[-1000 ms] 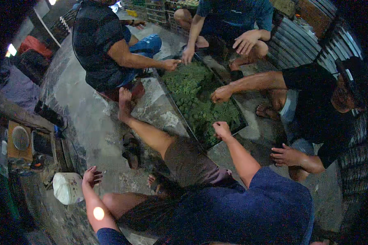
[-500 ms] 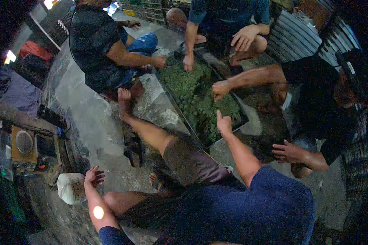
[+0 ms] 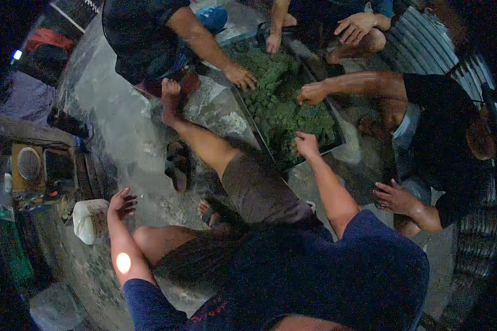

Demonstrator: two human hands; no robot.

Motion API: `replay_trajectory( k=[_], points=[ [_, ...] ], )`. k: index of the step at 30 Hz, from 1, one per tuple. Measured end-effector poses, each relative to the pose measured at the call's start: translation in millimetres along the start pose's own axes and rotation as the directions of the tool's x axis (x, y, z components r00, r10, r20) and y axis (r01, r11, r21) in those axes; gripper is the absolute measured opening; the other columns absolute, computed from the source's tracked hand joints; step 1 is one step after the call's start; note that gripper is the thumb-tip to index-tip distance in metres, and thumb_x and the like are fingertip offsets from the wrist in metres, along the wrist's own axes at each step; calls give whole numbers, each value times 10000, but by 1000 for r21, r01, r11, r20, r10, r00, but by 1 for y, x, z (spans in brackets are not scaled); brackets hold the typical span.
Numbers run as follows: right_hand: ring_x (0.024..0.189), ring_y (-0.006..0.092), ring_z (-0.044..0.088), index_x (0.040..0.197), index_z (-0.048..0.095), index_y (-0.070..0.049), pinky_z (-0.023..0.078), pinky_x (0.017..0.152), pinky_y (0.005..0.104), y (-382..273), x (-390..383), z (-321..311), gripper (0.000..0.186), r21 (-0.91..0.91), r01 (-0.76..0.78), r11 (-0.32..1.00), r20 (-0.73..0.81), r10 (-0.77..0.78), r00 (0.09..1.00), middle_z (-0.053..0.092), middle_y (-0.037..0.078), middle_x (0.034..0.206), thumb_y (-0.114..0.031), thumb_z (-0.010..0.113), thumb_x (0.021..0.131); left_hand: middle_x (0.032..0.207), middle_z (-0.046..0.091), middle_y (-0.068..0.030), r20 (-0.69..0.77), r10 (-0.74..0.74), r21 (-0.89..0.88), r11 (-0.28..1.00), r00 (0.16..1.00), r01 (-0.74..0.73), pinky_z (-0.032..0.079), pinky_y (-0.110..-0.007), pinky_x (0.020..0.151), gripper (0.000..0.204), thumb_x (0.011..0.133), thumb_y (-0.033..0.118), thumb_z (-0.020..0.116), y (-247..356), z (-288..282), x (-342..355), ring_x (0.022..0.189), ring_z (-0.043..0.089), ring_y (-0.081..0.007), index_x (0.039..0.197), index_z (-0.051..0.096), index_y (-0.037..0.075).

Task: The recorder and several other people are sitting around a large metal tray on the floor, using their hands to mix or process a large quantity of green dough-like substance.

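A dark rectangular tray (image 3: 337,147) on the floor holds a damp-looking, crumbly green material (image 3: 310,126) with rounded lumps along its left side. My right hand (image 3: 306,144) is over the tray's near end, fingers curled together in a pinch. Whatever it may hold is too small to make out. Out to the left, over my bent knee, my left hand (image 3: 122,202) holds nothing, its fingers loosely apart. Around the tray, a hand from the left (image 3: 240,76), one from the far side (image 3: 273,43) and one from the right (image 3: 313,92) reach to the green material.
A whitish bag or container (image 3: 89,222) stands beside my left hand. Black sandals (image 3: 178,165) lie near my outstretched leg (image 3: 210,146). Corrugated metal sheets (image 3: 425,41) line the right. A wooden box with a round front (image 3: 28,163) sits at the left.
My view has shifted. My right hand has gone from an extended finger to a curled pinch. The left person's hand has reached farther over the tray.
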State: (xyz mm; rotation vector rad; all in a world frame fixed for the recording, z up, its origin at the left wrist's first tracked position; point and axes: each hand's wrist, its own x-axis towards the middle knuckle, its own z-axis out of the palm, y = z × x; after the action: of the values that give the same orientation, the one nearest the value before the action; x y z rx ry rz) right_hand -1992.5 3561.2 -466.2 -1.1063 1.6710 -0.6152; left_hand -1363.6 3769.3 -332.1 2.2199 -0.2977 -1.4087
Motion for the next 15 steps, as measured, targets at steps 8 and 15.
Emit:
replay_trajectory(
  k=[8, 15],
  points=[
    [516, 129, 518, 1074, 564, -7, 405, 455, 304, 41, 43, -23, 293, -204, 96, 974, -184, -134, 974, 589, 87, 671, -170, 576, 831, 957, 597, -46, 30, 16, -15, 1000, 999, -16, 450, -390, 532, 433, 801, 424, 565, 13, 15, 3, 744, 575, -211, 1150, 462, 190],
    [466, 152, 473, 463, 471, -54, 343, 415, 325, -23, 1, -29, 560, 461, -272, 845, -154, 378, 913, 483, 54, 482, -482, 509, 821, 981, 596, -49, -20, -53, -16, 998, 998, 53, 464, -380, 605, 456, 811, 418, 554, 16, 5, -11, 783, 578, -212, 1187, 443, 187]
  ],
)
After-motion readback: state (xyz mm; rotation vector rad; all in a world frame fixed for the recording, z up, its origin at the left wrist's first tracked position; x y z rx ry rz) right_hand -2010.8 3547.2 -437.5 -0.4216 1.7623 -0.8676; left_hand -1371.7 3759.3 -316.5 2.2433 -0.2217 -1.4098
